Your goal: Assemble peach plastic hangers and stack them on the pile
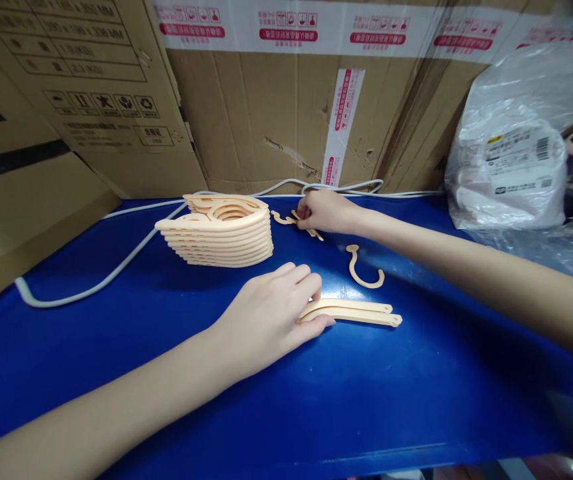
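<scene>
My left hand [281, 310] is closed around two long, curved cream plastic hanger arms [361, 311], low over the blue table. Their ends, with small holes, stick out to the right. Farther back, my right hand [327, 212] has its fingers pinched on small cream hanger hooks [284, 219]; the fingers hide part of them. Between the hands and to the right, a loose hanger hook [366, 273] lies on the table. A neat stack of curved cream hanger arms [216, 237] stands to the left of my right hand, touched by neither hand.
The blue tabletop [246, 420] runs to a front edge near me. Cardboard boxes [276, 113] wall off the back and left. A white cable [101, 290] loops along the back and left. Clear plastic bags [511, 167] with a labelled white roll stand at the back right.
</scene>
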A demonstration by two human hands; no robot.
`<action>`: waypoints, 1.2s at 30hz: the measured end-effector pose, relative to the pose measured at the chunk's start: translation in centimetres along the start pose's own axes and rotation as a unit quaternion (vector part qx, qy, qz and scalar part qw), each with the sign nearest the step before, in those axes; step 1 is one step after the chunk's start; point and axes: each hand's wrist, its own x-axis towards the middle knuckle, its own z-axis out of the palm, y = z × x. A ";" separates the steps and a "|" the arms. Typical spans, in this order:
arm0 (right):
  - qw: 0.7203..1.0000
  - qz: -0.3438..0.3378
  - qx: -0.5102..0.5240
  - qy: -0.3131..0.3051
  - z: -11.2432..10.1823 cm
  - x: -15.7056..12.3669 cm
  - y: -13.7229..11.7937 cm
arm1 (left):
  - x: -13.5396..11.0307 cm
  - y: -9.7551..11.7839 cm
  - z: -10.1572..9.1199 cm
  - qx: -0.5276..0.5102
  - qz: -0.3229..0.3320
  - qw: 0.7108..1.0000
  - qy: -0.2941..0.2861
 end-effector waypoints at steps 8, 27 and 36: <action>0.999 0.026 0.001 0.038 0.3 0.1 0.6 | -0.1 0.0 -0.2 0.002 0.006 1.000 0.000; 0.976 -0.217 -0.014 0.010 0.4 1.2 0.5 | -0.4 -0.2 -0.1 0.011 0.013 1.000 0.002; 0.984 -0.179 0.024 0.006 0.3 -2.1 0.1 | -0.6 -0.2 -0.1 -0.027 0.021 0.999 0.002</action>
